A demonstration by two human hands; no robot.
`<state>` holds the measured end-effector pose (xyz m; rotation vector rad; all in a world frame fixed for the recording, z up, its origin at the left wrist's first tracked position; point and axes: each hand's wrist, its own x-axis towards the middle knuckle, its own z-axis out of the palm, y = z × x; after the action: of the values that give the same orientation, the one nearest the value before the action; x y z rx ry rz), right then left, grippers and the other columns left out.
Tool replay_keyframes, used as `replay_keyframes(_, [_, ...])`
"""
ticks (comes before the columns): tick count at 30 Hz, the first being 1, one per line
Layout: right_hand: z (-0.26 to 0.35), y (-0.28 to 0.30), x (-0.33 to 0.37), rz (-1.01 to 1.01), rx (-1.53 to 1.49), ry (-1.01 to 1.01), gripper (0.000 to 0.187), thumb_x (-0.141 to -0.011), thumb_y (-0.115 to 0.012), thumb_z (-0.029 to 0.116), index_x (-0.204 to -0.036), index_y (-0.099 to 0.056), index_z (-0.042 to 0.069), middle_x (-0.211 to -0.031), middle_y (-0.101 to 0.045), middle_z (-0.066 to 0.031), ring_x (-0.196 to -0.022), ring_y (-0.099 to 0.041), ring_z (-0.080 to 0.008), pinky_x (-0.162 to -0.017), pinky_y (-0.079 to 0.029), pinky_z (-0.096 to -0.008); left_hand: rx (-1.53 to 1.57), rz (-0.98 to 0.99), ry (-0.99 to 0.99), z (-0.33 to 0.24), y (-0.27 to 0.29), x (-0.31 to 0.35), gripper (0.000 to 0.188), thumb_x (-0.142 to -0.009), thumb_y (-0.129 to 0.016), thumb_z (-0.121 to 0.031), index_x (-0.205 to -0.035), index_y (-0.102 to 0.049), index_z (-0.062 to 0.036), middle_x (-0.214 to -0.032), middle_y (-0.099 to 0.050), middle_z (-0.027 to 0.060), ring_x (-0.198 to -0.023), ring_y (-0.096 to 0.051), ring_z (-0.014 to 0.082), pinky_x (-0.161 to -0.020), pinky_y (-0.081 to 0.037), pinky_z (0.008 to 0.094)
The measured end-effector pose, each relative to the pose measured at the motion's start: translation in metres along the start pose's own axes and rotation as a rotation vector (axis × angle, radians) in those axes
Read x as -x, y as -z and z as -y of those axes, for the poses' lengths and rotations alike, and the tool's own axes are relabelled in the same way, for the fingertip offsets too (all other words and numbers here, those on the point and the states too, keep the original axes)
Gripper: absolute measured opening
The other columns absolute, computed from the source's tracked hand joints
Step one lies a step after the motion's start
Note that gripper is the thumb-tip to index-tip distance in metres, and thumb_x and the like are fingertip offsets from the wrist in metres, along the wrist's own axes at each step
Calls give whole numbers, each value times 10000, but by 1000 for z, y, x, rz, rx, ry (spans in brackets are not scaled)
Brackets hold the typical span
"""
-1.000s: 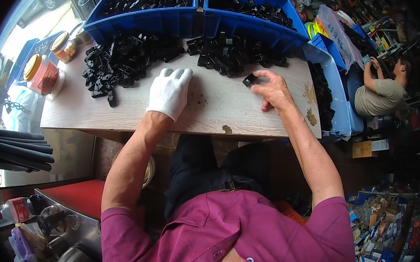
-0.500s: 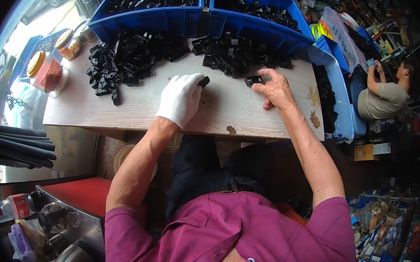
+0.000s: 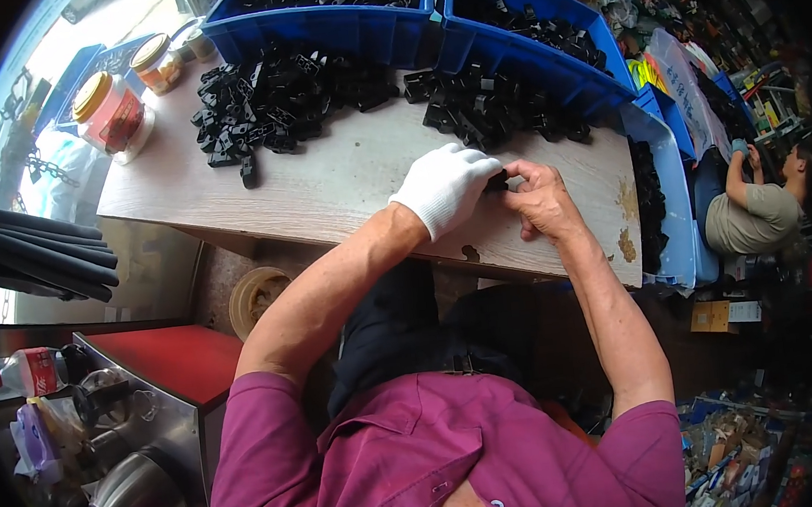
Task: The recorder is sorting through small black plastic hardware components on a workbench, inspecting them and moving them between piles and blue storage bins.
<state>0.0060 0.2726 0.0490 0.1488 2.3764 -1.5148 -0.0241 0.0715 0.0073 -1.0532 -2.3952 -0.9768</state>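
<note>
My left hand, in a white knitted glove, meets my bare right hand above the front right part of the table. Between their fingertips shows a small black plastic part, mostly covered by the fingers. Both hands are closed on it; whether it is one piece or two pressed together I cannot tell. Beyond my hands lie two heaps of similar black parts, a larger left heap and a smaller right heap.
Blue bins of black parts line the table's back, and a paler bin stands at its right. Lidded jars sit back left. A steel kettle is lower left. Another person sits far right.
My left hand has moved right to meet my right hand. Two black parts, held apart one in each hand before, are now brought together at the fingertips. The view has shifted slightly.
</note>
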Motion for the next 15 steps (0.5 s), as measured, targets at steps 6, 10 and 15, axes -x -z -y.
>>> replay_keyframes(6, [0, -4, 3, -51, -32, -11, 335, -838, -695, 82, -1166, -693, 11, -523, -506, 22, -382, -463, -81, -354, -400, -260, 28, 65, -89, 6, -7, -3, 304, -861, -665, -62, -1156, -724, -106, -1099, -736, 81, -1001, -684, 311, -894, -559, 389])
replay_keyframes(10, [-1, -4, 3, -74, -5, 5, 326, -830, -665, 59, -1151, -705, 11, -529, -506, 33, -381, -452, -75, -356, -410, -255, 31, 56, -138, 8, -8, -1, 343, -835, -661, -70, -1171, -726, -95, -1124, -732, 90, -1031, -678, 315, -916, -553, 399])
replay_keyframes(15, [-3, -3, 1, -82, 9, 0, 316, -820, -660, 32, -1131, -710, 4, -537, -518, 33, -382, -451, -70, -347, -412, -254, -105, 49, -161, -1, -8, 5, 423, -820, -649, -117, -1241, -688, -118, -1127, -694, 63, -988, -655, 300, -862, -537, 417])
